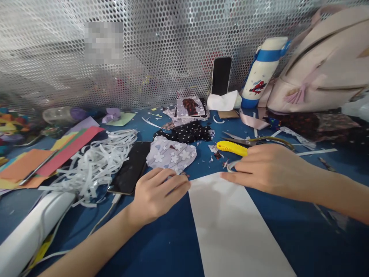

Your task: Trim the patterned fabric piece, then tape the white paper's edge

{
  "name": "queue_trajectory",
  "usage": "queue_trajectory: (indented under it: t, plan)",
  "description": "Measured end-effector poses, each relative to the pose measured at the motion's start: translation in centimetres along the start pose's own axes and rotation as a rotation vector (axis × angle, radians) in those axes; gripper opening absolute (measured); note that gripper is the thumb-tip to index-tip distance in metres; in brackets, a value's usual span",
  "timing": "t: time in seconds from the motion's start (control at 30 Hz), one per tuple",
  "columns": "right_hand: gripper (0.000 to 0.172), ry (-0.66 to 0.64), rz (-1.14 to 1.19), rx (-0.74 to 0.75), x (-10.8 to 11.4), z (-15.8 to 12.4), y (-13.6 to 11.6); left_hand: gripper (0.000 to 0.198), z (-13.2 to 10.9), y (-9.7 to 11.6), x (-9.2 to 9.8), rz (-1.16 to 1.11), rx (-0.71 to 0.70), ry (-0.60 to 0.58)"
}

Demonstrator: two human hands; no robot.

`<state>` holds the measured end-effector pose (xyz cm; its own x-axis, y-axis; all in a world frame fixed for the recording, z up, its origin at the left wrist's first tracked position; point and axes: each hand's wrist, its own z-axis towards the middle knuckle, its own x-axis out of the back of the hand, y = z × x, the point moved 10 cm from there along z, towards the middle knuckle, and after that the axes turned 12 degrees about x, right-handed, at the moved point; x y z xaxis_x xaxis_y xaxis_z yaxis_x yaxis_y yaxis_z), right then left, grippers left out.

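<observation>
A long sheet of white paper (233,227) lies across the dark blue tabletop and runs toward me. At its far left corner, the curled fingers of my left hand (158,194) pinch the edge. My right hand (265,169) holds the far right corner between thumb and fingers. A small pale curved piece (231,166) shows beside the right fingers; its kind is unclear. Just beyond that hand lie a yellow-handled cutter (232,147) and scissors (238,138). Grey fabric with white flowers (173,154) sits beyond my left hand.
A dark phone (131,167), curled white strips (98,165) and coloured paper (72,150) lie left. Behind are dotted black fabric (187,132), an upright phone (221,76), a bottle (262,73) and a pink backpack (325,73) against a perforated metal panel (161,46).
</observation>
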<state>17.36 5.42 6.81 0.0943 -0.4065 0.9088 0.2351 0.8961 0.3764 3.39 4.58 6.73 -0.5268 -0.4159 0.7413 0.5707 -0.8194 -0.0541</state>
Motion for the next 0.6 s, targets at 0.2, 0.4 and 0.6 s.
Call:
queue_trajectory:
  t: [0.2, 0.4, 0.6]
  plan:
    - [0.025, -0.035, 0.037, -0.014, -1.1, 0.0, 0.1, 0.012, -0.1, -0.4, -0.4, -0.001, 0.018, -0.028]
    - [0.030, -0.066, 0.041, 0.020, -1.7, 0.1, -0.3, 0.006, -0.3, -0.3, -1.2, -0.015, -0.004, -0.059]
    - [0.033, -0.078, 0.024, 0.028, -2.3, 0.1, -0.4, 0.008, -0.4, -0.3, -1.6, -0.013, -0.008, -0.081]
